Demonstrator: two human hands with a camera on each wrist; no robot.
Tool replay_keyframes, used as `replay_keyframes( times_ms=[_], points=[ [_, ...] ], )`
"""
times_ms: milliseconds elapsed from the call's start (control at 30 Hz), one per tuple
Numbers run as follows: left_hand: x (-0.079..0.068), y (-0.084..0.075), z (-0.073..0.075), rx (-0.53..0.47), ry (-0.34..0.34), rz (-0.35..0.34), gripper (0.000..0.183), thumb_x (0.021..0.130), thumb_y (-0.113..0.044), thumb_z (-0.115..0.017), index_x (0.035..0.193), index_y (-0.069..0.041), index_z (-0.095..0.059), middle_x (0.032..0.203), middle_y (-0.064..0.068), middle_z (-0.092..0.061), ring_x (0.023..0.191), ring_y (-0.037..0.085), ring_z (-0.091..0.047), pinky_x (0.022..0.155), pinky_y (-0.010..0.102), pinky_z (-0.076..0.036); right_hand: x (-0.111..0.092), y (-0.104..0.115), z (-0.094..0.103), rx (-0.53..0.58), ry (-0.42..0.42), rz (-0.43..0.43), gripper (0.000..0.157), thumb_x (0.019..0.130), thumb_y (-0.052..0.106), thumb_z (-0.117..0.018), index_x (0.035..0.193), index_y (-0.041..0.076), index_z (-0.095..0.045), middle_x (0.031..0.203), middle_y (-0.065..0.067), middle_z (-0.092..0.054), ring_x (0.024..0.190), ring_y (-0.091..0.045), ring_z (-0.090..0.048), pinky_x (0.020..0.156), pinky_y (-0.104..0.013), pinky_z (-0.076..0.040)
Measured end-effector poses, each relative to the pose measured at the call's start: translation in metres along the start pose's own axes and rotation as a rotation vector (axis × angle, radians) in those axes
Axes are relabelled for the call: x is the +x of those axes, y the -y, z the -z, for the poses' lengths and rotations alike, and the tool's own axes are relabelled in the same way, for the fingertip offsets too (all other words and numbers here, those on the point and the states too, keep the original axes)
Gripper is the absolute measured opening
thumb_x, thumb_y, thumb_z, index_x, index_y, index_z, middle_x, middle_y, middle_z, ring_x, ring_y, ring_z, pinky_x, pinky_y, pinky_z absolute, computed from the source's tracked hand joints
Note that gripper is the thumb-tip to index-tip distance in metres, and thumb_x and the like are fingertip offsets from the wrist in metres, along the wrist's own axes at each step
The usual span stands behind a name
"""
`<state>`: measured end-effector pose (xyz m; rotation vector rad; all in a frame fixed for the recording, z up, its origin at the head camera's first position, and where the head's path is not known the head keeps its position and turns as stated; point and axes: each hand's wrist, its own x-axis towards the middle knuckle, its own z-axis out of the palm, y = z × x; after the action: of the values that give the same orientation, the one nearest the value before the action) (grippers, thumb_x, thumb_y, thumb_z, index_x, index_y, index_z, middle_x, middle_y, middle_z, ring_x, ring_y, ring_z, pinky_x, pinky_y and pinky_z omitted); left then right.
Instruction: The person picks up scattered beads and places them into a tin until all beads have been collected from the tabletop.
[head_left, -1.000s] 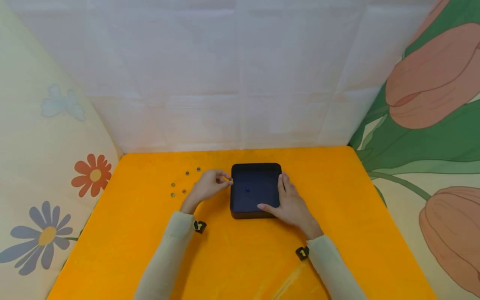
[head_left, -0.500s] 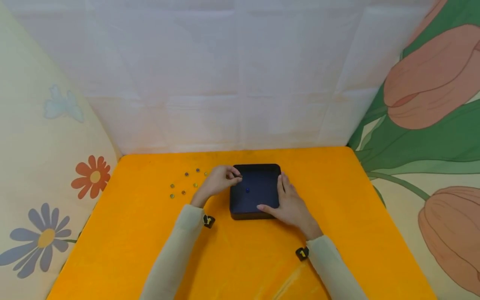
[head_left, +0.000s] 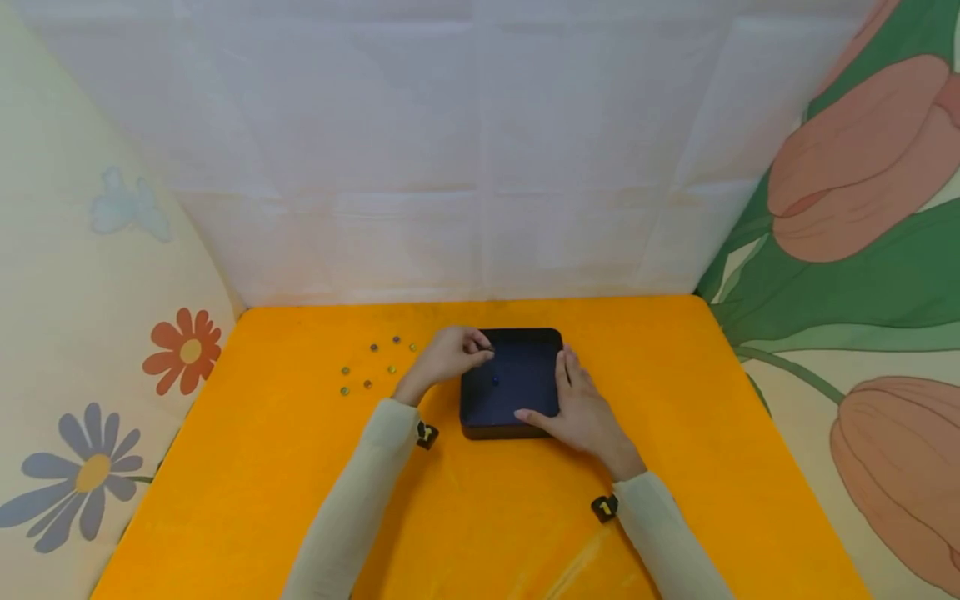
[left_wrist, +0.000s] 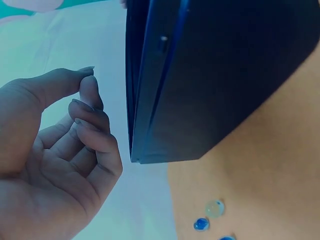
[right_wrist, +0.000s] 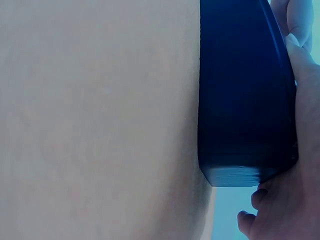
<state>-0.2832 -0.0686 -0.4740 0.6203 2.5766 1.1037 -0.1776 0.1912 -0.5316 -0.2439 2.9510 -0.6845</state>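
Note:
Over the far left part of a dark, square, shallow tray (head_left: 517,432), my left hand (head_left: 448,354) holds thumb and index fingertips together. A small dark thing, seemingly a marble, shows faintly at those fingertips in the head view; the fingers mostly hide it. In the left wrist view the same hand (left_wrist: 65,145) hovers beside the tray's wall, its other fingers curled. One blue marble (head_left: 495,380) lies on the tray floor. My right hand (head_left: 588,417) holds the tray's near right corner, thumb over the near rim and fingers along the right side.
Several glass marbles lie scattered on the orange cloth (head_left: 480,517) left of the tray, among them a yellowish one (head_left: 392,369) and a dark one (head_left: 396,339). A white sheet (head_left: 480,167) hangs behind the table; patterned cloths hang at both sides.
My left hand has moved right, from the tray's left edge to above its inside, uncovering marbles on the cloth. The right hand, tray and blue marble have stayed put.

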Motion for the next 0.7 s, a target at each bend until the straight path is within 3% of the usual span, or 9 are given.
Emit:
replay_keyframes(
  times_ms=[700],
  points=[
    [0.028,-0.023,-0.001,0.071,0.029,-0.07,0.02,0.102,-0.028,-0.072,0.111,-0.011,-0.077,0.093,0.006,-0.076,0.077,0.018,-0.068,0.069,0.029,-0.055,0.0,-0.001,-0.001,0.003,0.0,0.008,0.133,0.083,0.094,-0.05,0.169,0.007,0.004,0.178,-0.011,0.014,0.164,-0.042,-0.014,0.125,-0.06,-0.034]
  ],
)
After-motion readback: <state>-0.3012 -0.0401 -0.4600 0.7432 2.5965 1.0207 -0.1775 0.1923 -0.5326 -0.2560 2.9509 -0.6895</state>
